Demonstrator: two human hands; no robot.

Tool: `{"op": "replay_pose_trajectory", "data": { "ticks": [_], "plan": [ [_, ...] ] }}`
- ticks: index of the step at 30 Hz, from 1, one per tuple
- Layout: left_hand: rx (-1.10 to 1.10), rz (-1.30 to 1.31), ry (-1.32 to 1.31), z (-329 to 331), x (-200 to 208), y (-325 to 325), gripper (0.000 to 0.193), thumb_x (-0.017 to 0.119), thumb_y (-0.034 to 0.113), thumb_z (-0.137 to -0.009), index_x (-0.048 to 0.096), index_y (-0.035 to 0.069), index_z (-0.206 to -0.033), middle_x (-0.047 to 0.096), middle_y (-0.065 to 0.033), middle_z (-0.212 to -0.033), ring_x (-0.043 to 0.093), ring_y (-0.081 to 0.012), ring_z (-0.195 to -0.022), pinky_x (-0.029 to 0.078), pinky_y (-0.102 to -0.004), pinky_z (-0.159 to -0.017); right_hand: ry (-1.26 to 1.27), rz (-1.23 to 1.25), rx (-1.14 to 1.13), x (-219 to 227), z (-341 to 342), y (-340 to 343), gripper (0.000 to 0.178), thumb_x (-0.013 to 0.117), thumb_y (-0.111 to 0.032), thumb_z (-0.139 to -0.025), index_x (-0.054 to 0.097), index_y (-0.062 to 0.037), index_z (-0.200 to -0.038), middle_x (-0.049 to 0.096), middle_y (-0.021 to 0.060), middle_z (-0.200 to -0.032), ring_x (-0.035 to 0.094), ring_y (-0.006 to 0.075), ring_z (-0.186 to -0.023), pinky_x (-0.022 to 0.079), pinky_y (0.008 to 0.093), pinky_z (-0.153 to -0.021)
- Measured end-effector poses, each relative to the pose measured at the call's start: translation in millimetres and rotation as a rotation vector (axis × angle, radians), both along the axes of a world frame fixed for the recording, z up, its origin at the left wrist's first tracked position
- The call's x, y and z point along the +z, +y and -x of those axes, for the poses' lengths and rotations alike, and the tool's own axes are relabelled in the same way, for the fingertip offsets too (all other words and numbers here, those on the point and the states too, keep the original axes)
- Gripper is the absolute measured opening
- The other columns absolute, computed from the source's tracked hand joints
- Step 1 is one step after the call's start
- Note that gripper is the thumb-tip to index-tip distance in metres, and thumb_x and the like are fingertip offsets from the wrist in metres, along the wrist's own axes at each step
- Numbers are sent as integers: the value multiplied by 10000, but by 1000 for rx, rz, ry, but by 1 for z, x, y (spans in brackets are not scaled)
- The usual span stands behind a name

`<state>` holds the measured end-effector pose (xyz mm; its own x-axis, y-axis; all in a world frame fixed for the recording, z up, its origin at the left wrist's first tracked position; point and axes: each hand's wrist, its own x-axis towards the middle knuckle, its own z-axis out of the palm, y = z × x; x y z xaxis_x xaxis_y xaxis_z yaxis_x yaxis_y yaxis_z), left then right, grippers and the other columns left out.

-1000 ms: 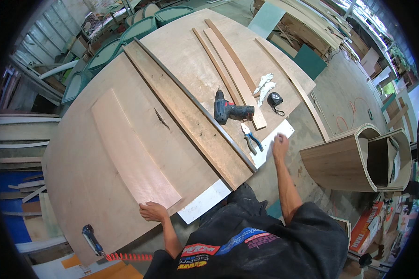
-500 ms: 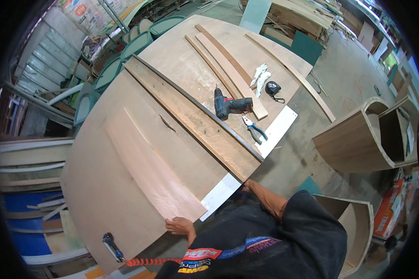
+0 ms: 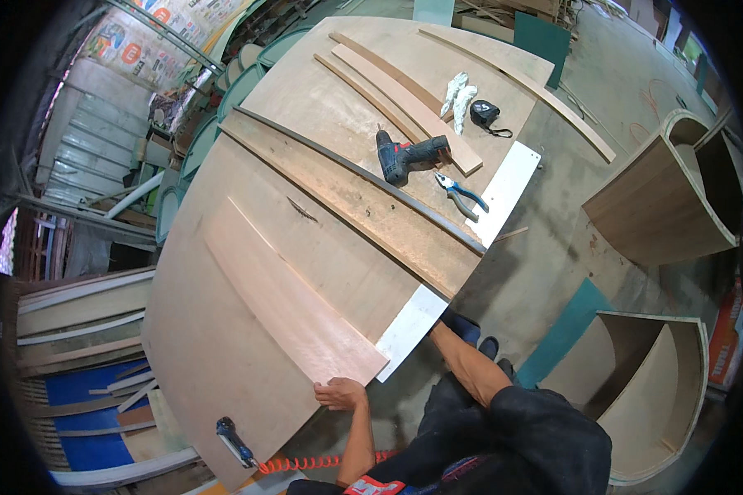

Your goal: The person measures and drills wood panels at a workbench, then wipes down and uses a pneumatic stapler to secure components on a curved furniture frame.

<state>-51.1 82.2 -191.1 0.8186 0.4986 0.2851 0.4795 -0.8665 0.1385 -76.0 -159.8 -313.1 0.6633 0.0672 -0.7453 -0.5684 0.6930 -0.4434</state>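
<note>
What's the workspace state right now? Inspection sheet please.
Surface: large plywood bench, covered in sheets and strips.
Job's things: long veneer strip lying on the sheet.
Clutter: cordless drill, pliers, tape measure, white gloves.
Grips: left hand on the strip's near end; right hand under the bench edge, hidden.
Cables: orange coiled hose on an air tool.
Surroundings: curved cabinet shells on the floor.

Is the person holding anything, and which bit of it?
The left hand grips the long thin wood sheet by its near end corner. The right hand is hidden under the table edge, so it cannot be told.
</note>
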Motion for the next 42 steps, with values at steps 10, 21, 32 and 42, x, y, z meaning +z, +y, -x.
{"op": "replay_pose_trajectory", "data": {
  "ticks": [10,21,32,42],
  "plan": [
    [29,28,51,0,10,-8,363,480,176,-952,451,71,-1299,494,-157,-1266,484,-340,-1232,422,-518,-946,-42,-68,29,0,-15,60,255,517,-261,-999,614,-48,-1101,641,125,-1041,614,234,-886,514,392,-767],
    [-2,12,31,4,6,-2,362,489,166,-934,439,63,-1277,483,-154,-1282,480,-347,-1235,429,-529,-940,-74,-114,60,-8,-22,102,271,543,-284,-987,606,-54,-1117,635,128,-1052,609,245,-933,507,409,-782],
    [-16,44,37,5,8,-4,386,476,188,-935,429,53,-1294,472,-170,-1294,457,-349,-1257,418,-534,-956,-87,-180,31,2,-21,127,293,570,-307,-975,598,-61,-1132,629,130,-1064,603,256,-981,499,427,-797],
    [-20,4,-7,4,8,-6,380,507,159,-900,442,55,-1260,483,-164,-1227,486,-349,-1195,405,-499,-916,-331,-944,8,40,-37,279,318,594,-328,-965,590,-66,-1146,624,131,-1074,598,266,-1023,492,443,-810]
  ]
}}
